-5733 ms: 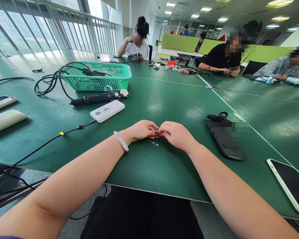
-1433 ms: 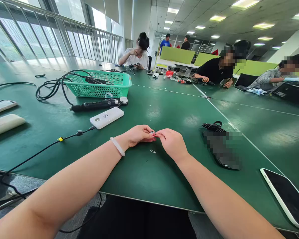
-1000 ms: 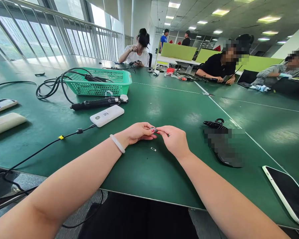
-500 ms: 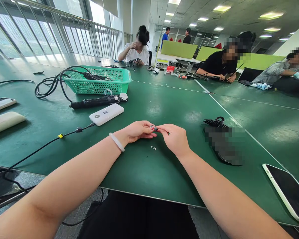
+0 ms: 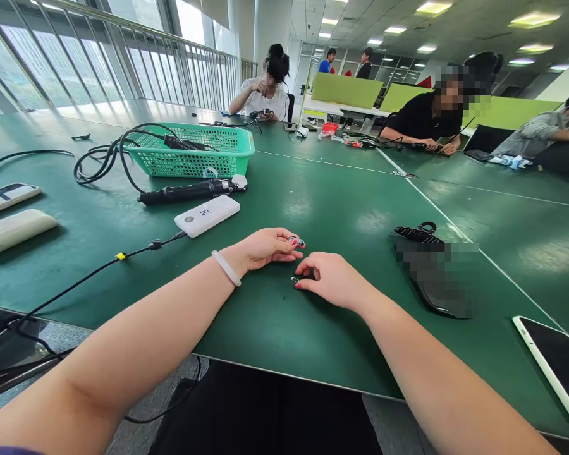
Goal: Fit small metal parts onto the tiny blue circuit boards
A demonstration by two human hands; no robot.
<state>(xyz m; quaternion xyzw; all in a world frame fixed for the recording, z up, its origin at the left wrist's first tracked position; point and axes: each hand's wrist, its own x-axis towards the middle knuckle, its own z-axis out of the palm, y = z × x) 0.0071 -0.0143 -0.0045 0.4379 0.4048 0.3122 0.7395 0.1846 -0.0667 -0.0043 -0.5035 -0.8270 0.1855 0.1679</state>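
My left hand (image 5: 272, 246) is raised over the green table (image 5: 246, 328), its thumb and fingers closed on a small dark-and-silver part (image 5: 298, 241). The part's exact kind is too small to make out. Below it lies a tiny pale rectangular frame-like piece (image 5: 294, 279). At that piece is my right hand (image 5: 329, 278), thumb and curled fingers apart on either side of it; whether a fingertip touches it I cannot tell.
To the left are a white power bank (image 5: 207, 215) with a cable, a black electric screwdriver (image 5: 189, 191) and a green basket (image 5: 194, 165). Rightward lie a black pouch-like object (image 5: 431, 281) and a phone (image 5: 552, 366). Several people sit or stand farther back.
My right hand has let go of the small part and moved down to the pale piece on the table. My left hand still holds the part. The view has shifted slightly.
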